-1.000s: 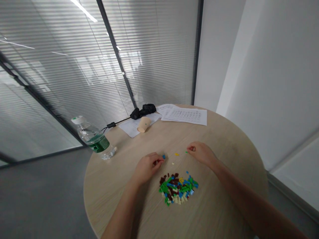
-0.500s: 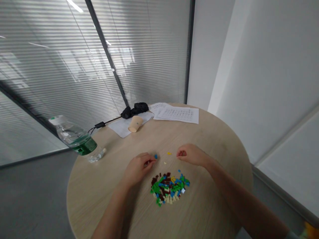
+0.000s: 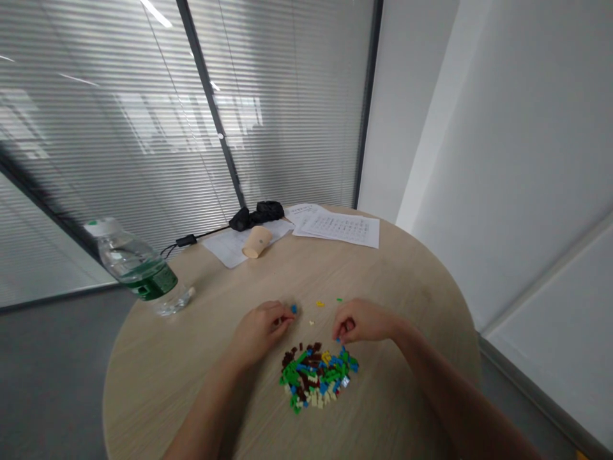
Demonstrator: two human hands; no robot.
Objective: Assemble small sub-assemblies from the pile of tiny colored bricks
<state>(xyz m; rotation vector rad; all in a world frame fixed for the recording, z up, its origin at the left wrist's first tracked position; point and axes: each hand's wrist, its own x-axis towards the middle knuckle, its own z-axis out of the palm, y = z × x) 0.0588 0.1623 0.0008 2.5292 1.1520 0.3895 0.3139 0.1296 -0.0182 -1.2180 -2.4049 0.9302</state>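
Toy brick pile (image 3: pixel 316 380): left hand (image 3: pixel 261 331) grip narrow beside blue brick (image 3: pixel 294 309); right hand (image 3: pixel 359 321) grip narrow, contents unclear.

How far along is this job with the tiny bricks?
Early, it seems. Apart from the pile sit only a yellow brick, a green brick, a cream brick and a blue brick. In hand: the right hand seems to pinch a small blue brick; the left hand pinches something small. Remaining: the large mixed pile.

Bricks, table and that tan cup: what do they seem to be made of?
The bricks look like glossy moulded plastic, from their bright, even colours. The table looks like matte wood or wood-effect laminate, with fine straight grain. The cup looks like paper, dull and tan, though unsure.
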